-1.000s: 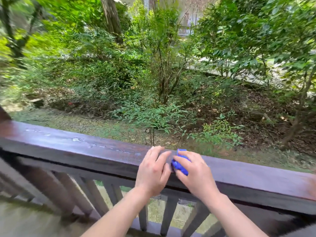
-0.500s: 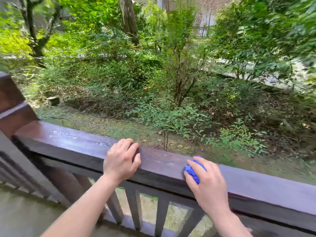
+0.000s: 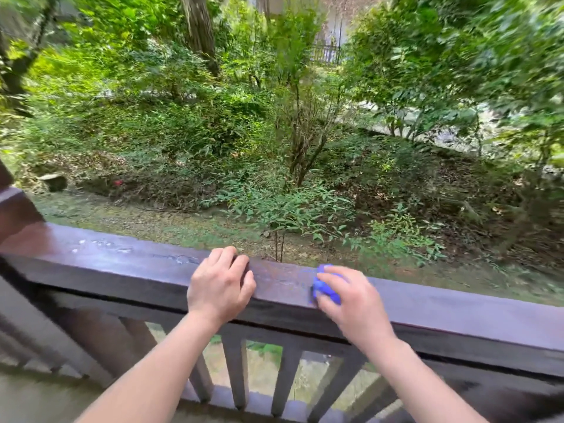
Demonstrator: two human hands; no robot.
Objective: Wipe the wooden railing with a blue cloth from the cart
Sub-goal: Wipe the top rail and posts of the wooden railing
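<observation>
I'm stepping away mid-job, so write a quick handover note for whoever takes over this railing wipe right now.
Left hand: holds the wooden railing, fingers curled over its far edge.
Right hand: grips the bunched blue cloth, pressing it on the rail top.
Done: cloth fetched and on the rail; the cart is out of view.
Left: the wiping itself. Pale specks show on the rail top near its left end, likely not yet wiped.
</observation>
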